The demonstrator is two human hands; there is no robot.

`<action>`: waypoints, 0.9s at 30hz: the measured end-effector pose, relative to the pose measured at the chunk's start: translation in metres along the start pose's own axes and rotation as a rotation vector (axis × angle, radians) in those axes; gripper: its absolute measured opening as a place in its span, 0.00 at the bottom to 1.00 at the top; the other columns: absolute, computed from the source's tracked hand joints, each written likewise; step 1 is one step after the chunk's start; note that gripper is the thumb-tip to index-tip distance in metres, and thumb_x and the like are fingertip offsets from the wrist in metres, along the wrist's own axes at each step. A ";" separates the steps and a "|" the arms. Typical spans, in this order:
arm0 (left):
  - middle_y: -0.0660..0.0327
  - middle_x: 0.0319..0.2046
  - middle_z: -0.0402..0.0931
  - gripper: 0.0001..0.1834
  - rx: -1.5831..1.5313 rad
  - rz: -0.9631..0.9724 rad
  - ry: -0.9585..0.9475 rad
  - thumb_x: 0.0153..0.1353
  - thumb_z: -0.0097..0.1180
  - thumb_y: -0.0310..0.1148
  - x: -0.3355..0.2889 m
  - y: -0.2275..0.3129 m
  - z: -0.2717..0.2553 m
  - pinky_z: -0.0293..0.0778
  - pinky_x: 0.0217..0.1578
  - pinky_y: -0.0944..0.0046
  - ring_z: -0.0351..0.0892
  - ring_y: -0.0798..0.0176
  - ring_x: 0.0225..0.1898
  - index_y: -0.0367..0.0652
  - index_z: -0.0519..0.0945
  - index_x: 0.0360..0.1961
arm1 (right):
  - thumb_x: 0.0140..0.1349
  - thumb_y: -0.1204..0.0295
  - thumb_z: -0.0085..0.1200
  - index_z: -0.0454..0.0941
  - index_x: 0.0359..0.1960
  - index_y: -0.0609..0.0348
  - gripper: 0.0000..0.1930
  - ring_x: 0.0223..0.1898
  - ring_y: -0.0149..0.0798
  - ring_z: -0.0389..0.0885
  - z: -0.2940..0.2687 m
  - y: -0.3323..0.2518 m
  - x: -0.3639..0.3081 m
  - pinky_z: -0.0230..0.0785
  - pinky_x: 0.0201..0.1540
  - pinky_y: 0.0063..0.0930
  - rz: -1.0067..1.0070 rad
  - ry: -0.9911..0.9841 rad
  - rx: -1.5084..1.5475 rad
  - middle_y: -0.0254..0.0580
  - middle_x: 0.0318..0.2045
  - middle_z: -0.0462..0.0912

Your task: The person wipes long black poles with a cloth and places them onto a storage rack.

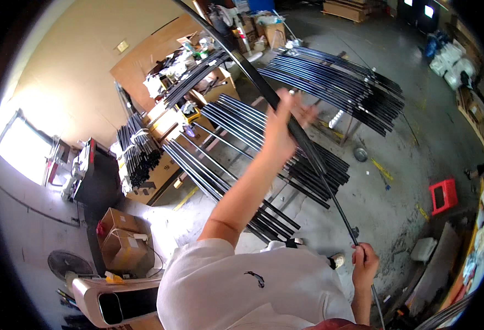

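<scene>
A long black pole runs slantwise across the view, from the top left down to my right side. It is thick at the far part and narrows to a thin rod towards me. My left hand is stretched forward with the thick part lying between thumb and fingers; the fingers are somewhat smeared by motion and not fully wrapped round it. Close to my right hip, my right hand is closed round the thin rod, just below a small dark fitting. Beneath the pole, many black tubes lie side by side on a stand.
More dark tubes rest on a rack farther right. Bundled tubes and a cluttered bench stand on the left. A red stool and a metal bowl are on the floor to the right. Cardboard boxes sit at the lower left.
</scene>
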State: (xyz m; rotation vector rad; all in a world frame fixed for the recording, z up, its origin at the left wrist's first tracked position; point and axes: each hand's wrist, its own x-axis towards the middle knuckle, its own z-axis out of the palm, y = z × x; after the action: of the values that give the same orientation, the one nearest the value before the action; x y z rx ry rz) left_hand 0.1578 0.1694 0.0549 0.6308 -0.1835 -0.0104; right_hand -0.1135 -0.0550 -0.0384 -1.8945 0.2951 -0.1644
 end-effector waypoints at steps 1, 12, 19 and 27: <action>0.62 0.30 0.67 0.15 0.074 0.124 0.201 0.61 0.54 0.40 0.019 0.020 0.002 0.77 0.34 0.61 0.73 0.63 0.30 0.47 0.63 0.40 | 0.61 0.73 0.46 0.75 0.31 0.65 0.08 0.17 0.27 0.67 0.000 0.009 -0.001 0.59 0.20 0.22 -0.018 -0.015 -0.034 0.36 0.15 0.72; 0.70 0.16 0.56 0.20 -0.013 0.092 0.208 0.64 0.42 0.54 0.087 0.097 -0.060 0.52 0.14 0.73 0.53 0.74 0.14 0.48 0.63 0.29 | 0.66 0.57 0.39 0.72 0.26 0.62 0.20 0.16 0.40 0.72 -0.065 0.154 -0.082 0.62 0.21 0.32 0.017 -0.301 -0.468 0.43 0.14 0.70; 0.73 0.13 0.54 0.21 -0.015 -0.011 0.190 0.63 0.41 0.56 0.020 0.010 -0.002 0.47 0.10 0.73 0.51 0.75 0.11 0.50 0.65 0.27 | 0.66 0.57 0.38 0.71 0.24 0.60 0.20 0.13 0.37 0.68 0.004 0.038 -0.019 0.58 0.18 0.31 -0.089 -0.220 -0.219 0.39 0.10 0.67; 0.72 0.13 0.51 0.19 -0.005 -0.096 0.177 0.65 0.38 0.54 -0.001 -0.004 0.018 0.49 0.11 0.73 0.50 0.75 0.12 0.50 0.63 0.29 | 0.66 0.64 0.38 0.63 0.50 0.61 0.17 0.15 0.29 0.63 -0.005 0.041 -0.017 0.54 0.18 0.25 -0.258 -0.254 -0.111 0.33 0.13 0.65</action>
State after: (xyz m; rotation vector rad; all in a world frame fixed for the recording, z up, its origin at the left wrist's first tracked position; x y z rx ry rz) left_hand 0.1536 0.1561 0.0664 0.6317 0.0182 -0.0478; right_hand -0.1361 -0.0677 -0.0743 -2.0340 -0.1158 -0.0799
